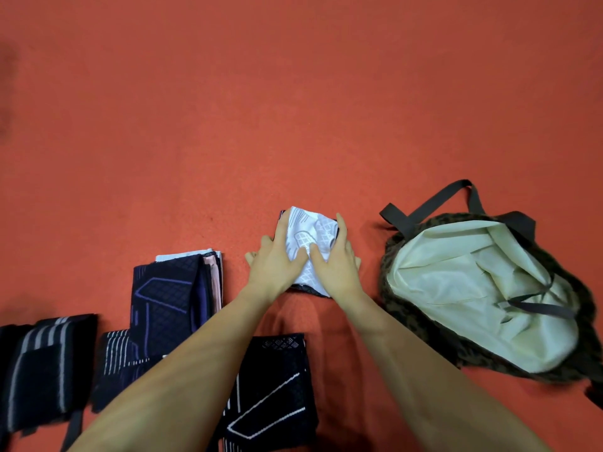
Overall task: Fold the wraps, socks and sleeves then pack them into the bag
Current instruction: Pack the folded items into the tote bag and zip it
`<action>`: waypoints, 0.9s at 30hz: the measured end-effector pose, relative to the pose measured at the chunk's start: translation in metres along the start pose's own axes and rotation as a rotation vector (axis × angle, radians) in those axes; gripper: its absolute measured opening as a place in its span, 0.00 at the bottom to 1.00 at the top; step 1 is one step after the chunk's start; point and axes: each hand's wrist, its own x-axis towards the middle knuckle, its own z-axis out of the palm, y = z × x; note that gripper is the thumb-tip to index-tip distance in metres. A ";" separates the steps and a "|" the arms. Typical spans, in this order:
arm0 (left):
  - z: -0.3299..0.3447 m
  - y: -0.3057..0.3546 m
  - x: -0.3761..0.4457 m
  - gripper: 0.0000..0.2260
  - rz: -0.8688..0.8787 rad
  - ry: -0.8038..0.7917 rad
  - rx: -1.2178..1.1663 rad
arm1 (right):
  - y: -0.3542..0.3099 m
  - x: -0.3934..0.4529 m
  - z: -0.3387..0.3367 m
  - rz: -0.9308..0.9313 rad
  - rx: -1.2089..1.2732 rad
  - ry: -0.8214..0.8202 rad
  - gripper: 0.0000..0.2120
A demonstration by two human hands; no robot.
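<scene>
I see 2 hands on a small white folded cloth (310, 243) in the middle of the red surface (293, 109). My left hand (277, 259) lies on the left part of the cloth with its fingers mostly straight, pressing down. My right hand (336, 259) lies on the right part, fingers spread along the right edge, pressing too. The 2 hands touch each other near the middle of the cloth. Neither hand curls around it. A dark edge peeks out under the white cloth at the near side and at the far left corner.

The bag (483, 288) sits just to the right of the cloth, near but not touching. Its mouth is wide open and I see the pale lining inside. Its dark fuzzy rim runs all around, and dark straps (434, 203) loop out at the far side.

To the left of the cloth is a stack of folded dark cloths (173, 285) with blue lines, with white and pink edges showing on its far and right sides. A dark striped piece (42, 363) lies at the far left edge. Another dark piece with white lines (277, 386) lies near me, between my arms.

The far half of the surface is wide open red space.
</scene>
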 end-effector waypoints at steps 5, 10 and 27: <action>0.002 -0.004 0.000 0.32 -0.003 0.010 0.009 | -0.003 0.001 -0.002 0.005 -0.021 -0.039 0.31; 0.000 -0.009 0.000 0.31 -0.008 0.009 0.003 | -0.015 -0.002 0.005 0.075 -0.033 -0.003 0.34; -0.010 -0.001 -0.016 0.30 0.079 0.099 -0.150 | -0.027 -0.014 -0.023 -0.092 0.025 -0.016 0.29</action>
